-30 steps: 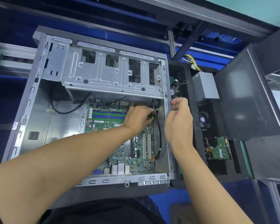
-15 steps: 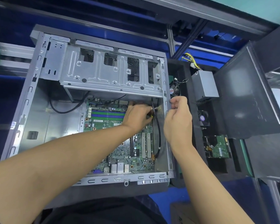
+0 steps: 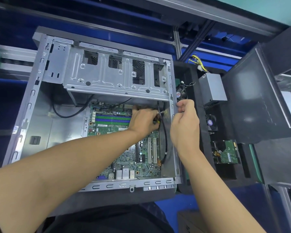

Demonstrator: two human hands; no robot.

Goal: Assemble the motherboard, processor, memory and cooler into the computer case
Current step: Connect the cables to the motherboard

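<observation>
In the head view, little has moved this past second. Our left hand (image 3: 144, 121) stays curled over the far right of the motherboard (image 3: 111, 125), which lies inside the computer case (image 3: 32, 115), and pinches a small yellow-and-black item (image 3: 156, 121). Our right hand (image 3: 185, 121) stays curled at the case's right rail, and we cannot tell what it holds. We judge the step is still unfinished.

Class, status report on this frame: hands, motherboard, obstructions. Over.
Left hand curled on small yellow item, over motherboard. Right hand curled at case rim, hold unclear. Black cable alongside left hand.
</observation>
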